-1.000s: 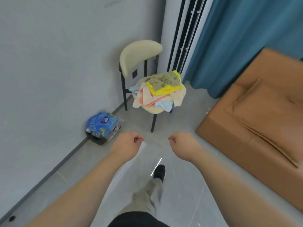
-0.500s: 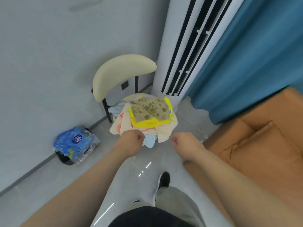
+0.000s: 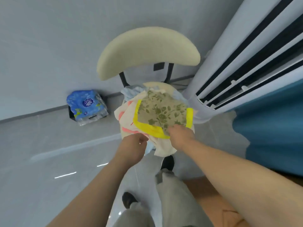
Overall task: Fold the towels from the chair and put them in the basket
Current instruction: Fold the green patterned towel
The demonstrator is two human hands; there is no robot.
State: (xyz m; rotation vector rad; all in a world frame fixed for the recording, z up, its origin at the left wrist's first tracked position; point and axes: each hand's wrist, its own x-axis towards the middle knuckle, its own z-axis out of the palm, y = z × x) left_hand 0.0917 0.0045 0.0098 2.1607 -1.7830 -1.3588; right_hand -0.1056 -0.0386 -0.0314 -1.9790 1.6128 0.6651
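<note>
Standing over the chair, the person looks down on a loose pile of towels heaped on its round seat, all of them unfolded. Topmost is an olive floral towel, spread fairly flat on a yellow towel whose bright edge shows along the left, near and right sides. Cream and pink cloths bulge out below on the left, a pale blue cloth pokes out at the back, and a cream cloth hangs over the seat's front edge.

The right hand lies back-up on the near corner of the floral towel, where it meets the yellow border. Its fingertips are hidden under the hand, so whether they pinch the cloth or only rest on it cannot be told. The left hand is just beside the pile's front-left edge, its fingers curled in towards the thumb with nothing visible between them.

A white standing air conditioner with dark slats rises just right of the chair, with a blue curtain beyond it. Against the grey wall to the left sits a blue plastic-wrapped pack on something dark. Grey trousers and black shoes show below on the glossy grey floor.
</note>
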